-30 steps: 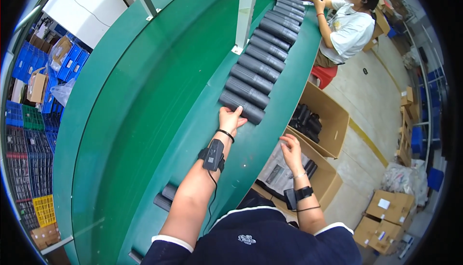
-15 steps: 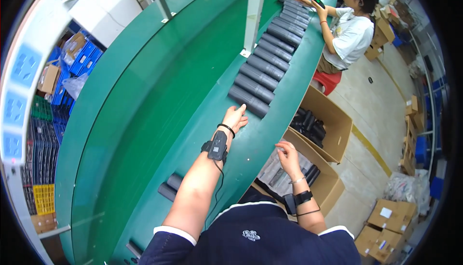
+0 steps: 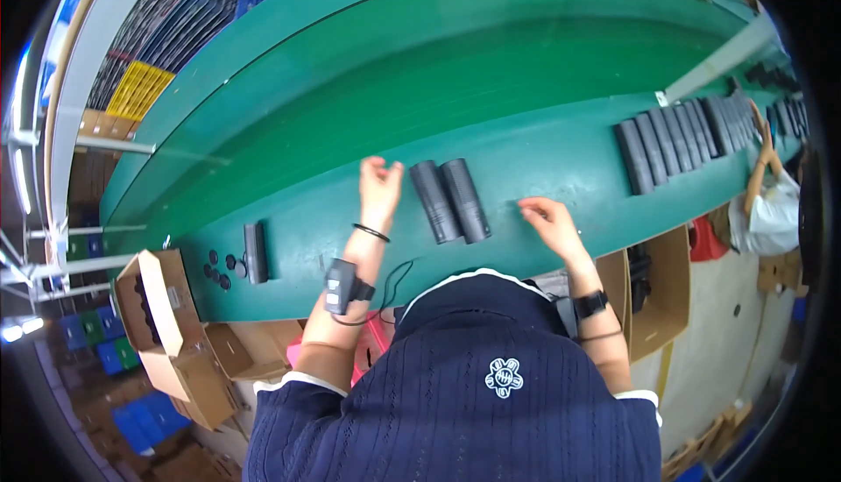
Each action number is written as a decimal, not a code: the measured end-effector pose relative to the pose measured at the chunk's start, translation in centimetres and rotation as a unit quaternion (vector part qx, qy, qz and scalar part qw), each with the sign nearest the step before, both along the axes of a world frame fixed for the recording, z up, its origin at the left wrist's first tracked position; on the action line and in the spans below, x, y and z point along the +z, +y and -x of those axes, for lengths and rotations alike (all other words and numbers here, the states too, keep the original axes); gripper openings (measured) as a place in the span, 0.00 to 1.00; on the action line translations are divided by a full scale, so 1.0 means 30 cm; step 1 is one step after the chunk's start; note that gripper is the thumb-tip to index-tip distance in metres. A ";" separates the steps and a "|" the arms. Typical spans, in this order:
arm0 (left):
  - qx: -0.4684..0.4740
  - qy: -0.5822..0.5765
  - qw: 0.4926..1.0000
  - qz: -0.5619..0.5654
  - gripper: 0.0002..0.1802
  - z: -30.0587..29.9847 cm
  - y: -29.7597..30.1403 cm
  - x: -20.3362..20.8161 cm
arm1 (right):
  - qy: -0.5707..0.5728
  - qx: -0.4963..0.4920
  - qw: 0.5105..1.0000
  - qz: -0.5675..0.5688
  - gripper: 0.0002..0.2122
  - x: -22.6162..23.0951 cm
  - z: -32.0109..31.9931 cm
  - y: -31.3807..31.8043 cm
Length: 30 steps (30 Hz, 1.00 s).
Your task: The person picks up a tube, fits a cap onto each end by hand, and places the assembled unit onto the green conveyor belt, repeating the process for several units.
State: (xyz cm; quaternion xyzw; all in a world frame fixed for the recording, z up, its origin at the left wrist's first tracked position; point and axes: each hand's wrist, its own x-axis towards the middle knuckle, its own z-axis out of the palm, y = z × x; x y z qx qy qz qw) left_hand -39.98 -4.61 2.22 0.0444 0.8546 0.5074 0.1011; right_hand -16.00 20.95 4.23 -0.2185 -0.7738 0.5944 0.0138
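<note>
Two black ribbed cylinders, a left one [image 3: 434, 202] and a right one [image 3: 467, 202], lie side by side on the green worktable [image 3: 368, 254]. My left hand [image 3: 381, 191] hovers left of the pair, fingers loosely curled and thumb apart, holding nothing. On the other side, my right hand [image 3: 548, 223] is over the table with its fingers bent and nothing in it. Neither hand touches the cylinders. Farther left lies a single black cylinder [image 3: 255, 252] beside several small round black caps [image 3: 213, 257].
A long row of black cylinders [image 3: 670, 140] lies at the right, near a co-worker's hands [image 3: 765, 145]. Cardboard boxes stand below the table edge, one on the left [image 3: 166, 307] and one on the right [image 3: 670, 298]. A white post [image 3: 723, 61] rises from the table.
My view has swung left, away from the cylinder row. My left hand has left the end of that row and is now beside the pair; my right hand has come over the table.
</note>
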 end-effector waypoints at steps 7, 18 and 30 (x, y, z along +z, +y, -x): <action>-0.084 -0.151 0.981 -0.091 0.51 -0.168 0.082 -0.175 | -0.031 0.022 0.996 0.084 0.29 -0.206 0.306 -0.189; -0.372 -0.097 0.902 -0.196 0.39 -0.288 -0.012 0.061 | -0.029 0.052 0.984 -0.168 0.39 -0.115 0.234 -0.149; -0.353 -0.090 0.910 -0.199 0.42 -0.335 -0.043 0.074 | 0.011 0.162 0.941 0.296 0.16 0.121 0.206 -0.223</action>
